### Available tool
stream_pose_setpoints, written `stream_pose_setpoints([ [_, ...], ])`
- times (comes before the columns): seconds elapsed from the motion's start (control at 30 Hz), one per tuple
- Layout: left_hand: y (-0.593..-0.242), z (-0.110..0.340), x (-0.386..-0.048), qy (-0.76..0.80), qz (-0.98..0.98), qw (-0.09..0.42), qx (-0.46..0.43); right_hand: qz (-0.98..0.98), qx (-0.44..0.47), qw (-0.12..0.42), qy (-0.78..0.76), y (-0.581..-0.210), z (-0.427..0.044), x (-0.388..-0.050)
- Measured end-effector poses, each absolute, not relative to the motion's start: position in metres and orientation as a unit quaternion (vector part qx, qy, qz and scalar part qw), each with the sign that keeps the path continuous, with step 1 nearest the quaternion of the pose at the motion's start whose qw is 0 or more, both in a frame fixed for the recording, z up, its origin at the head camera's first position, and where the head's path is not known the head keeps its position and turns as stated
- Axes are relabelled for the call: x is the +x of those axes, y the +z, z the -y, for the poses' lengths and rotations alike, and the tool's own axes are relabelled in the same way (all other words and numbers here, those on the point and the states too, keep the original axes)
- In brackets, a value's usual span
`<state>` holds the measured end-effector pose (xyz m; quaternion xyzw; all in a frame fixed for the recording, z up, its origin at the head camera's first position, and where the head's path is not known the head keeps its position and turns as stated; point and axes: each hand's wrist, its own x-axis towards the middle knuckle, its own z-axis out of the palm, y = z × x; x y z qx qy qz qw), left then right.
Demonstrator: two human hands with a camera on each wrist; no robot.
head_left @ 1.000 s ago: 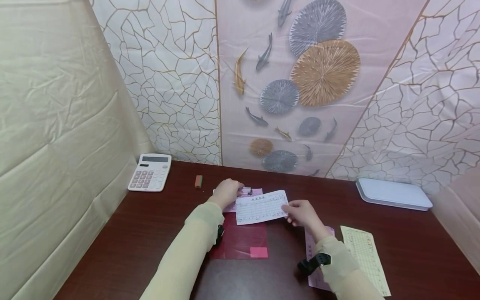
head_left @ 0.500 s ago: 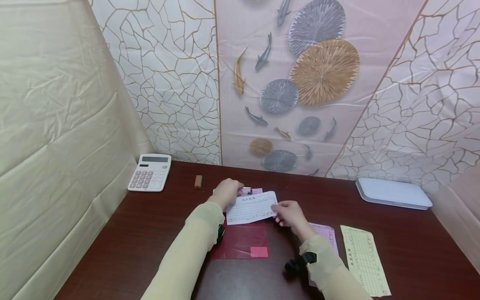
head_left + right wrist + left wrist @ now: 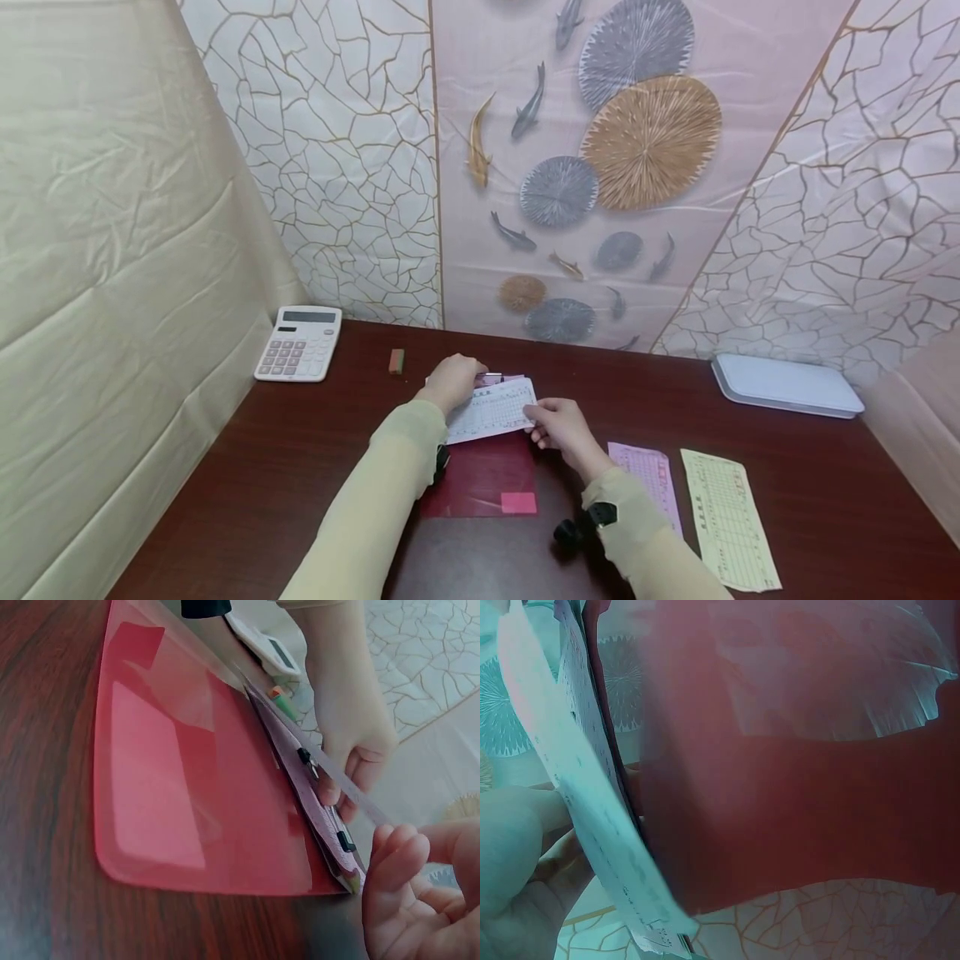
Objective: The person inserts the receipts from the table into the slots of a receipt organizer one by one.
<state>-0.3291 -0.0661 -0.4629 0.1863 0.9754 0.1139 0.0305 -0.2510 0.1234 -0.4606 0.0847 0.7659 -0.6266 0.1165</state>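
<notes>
My left hand (image 3: 452, 383) grips the metal clip (image 3: 337, 817) at the top of a red folder (image 3: 480, 479); in the right wrist view its fingers curl around the clip, over pink paper (image 3: 289, 761). My right hand (image 3: 562, 429) pinches the right edge of a white printed sheet (image 3: 491, 412) between thumb and fingers. The sheet lies slanted over the folder's upper part, its left end close to my left hand. Seen from the left wrist, the white sheet (image 3: 592, 802) stands edge-on beside the red folder (image 3: 780, 810). Whether the sheet is under the clip, I cannot tell.
A calculator (image 3: 298, 343) and a small red-green block (image 3: 397, 361) stand at the back left. On the right lie a pink sheet (image 3: 651, 479) and a yellow sheet (image 3: 731, 521), with a white flat case (image 3: 787, 386) behind them.
My right hand has moved left with the white sheet, bringing it further over the folder's top and uncovering more of the pink sheet on the right. My left hand has stayed at the clip.
</notes>
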Motion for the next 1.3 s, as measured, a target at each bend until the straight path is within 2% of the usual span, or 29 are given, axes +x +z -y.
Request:
stream_pose_setpoints([
  [0.47,-0.461,0.066,-0.329,0.124,-0.975,0.037,0.180,-0.743,0.158,0.115,-0.641,-0.465,-0.114,-0.257],
  [0.93,-0.459,0.066,-0.328,0.121,-0.974,0.050,0.183,-0.748,0.180,0.107,-0.630,-0.477,-0.112,-0.262],
  [1.1,-0.458,0.065,-0.328,0.089,-0.975,0.035,0.201,-0.749,0.170,0.104,-0.631,-0.478,-0.110,-0.263],
  [1.3,-0.458,0.055,-0.328,-0.053,-0.961,-0.006,0.270,-0.753,0.151,0.096,-0.634,-0.480,-0.110,-0.263],
])
